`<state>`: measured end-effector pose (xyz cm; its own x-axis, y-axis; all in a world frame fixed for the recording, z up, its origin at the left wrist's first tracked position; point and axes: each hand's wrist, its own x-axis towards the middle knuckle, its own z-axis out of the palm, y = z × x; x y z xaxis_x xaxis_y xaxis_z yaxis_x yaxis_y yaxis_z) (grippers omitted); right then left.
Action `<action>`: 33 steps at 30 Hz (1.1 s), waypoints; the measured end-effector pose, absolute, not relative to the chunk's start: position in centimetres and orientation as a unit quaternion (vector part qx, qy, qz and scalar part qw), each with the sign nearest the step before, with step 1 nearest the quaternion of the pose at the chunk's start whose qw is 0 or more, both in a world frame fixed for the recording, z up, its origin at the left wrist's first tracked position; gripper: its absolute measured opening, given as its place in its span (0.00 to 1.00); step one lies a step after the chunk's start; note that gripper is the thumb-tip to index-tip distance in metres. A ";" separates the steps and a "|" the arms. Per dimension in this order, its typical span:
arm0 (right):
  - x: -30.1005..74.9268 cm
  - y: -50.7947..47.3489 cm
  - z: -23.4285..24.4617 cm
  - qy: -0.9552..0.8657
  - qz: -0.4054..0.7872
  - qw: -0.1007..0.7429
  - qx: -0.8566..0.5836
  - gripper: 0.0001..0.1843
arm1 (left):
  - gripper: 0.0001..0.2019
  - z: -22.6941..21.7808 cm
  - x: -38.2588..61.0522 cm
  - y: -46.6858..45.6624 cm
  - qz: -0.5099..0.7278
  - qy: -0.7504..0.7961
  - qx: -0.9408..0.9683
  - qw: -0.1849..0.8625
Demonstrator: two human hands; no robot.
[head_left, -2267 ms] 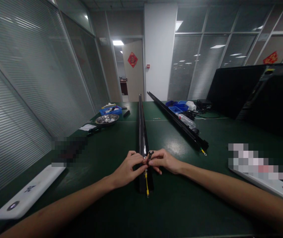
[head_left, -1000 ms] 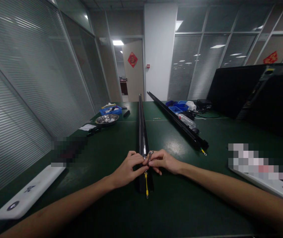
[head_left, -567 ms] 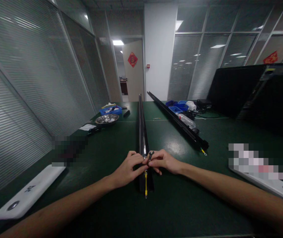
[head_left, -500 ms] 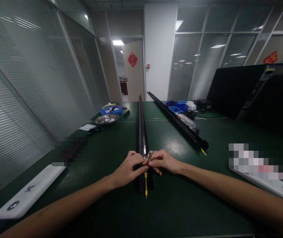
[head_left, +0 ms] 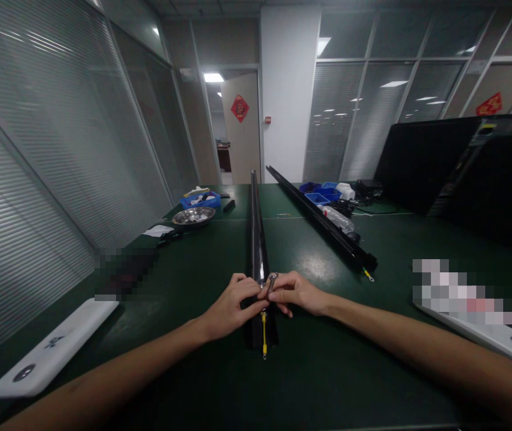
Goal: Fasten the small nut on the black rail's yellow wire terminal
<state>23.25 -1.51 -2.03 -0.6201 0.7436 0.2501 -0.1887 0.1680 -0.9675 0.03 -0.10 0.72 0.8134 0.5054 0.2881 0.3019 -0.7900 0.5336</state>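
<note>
A long black rail (head_left: 258,239) lies lengthwise on the green table in front of me. My right hand (head_left: 298,292) pinches a small metal wrench (head_left: 273,280), its head standing up between thumb and fingers over the rail's near end. From the other side my left hand (head_left: 235,304) reaches onto the rail with its fingers pressed together close to the wrench. What the left fingertips hold, if anything, is hidden. Below them a short yellow wire (head_left: 264,335) with a ring terminal hangs along the rail's end.
A second black rail (head_left: 323,218) with its own wire terminal (head_left: 369,276) lies to the right. Blue bins (head_left: 316,199) and a plastic bottle (head_left: 340,220) are behind it. At back left are a metal bowl (head_left: 194,216) and a blue tray (head_left: 200,200). White panels (head_left: 54,347) flank both sides.
</note>
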 end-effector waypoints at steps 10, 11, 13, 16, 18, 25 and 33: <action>23.1 -1.7 -1.8 -0.656 0.611 0.385 -0.219 0.14 | 0.08 0.6 0.0 -0.1 0.220 0.208 0.924 0.231; 23.1 -1.7 -1.8 -0.657 0.610 0.385 -0.219 0.14 | 0.08 0.6 0.0 -0.1 0.219 0.209 0.925 0.231; 23.1 -1.6 -1.9 -0.660 0.607 0.385 -0.218 0.14 | 0.08 0.5 0.1 0.0 0.219 0.210 0.924 0.231; 23.1 -1.7 -1.9 -0.666 0.603 0.382 -0.216 0.14 | 0.09 0.4 0.1 0.0 0.223 0.211 0.924 0.227; 23.1 -1.7 -1.8 -0.667 0.602 0.383 -0.216 0.14 | 0.09 0.4 0.1 0.0 0.226 0.208 0.924 0.226; 23.1 -1.8 -1.8 -0.665 0.591 0.395 -0.229 0.17 | 0.06 0.3 0.0 0.1 0.244 0.207 0.921 0.222; 22.7 -3.6 -0.8 -0.763 0.360 0.449 -0.294 0.12 | 0.07 0.4 0.0 0.2 0.234 0.218 0.917 0.238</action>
<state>22.66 -3.56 -0.84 -0.4238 0.7726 0.4727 0.1260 0.5671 -0.8139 -0.04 0.15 0.38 0.7956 0.5111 0.3254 0.2881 -0.7916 0.5389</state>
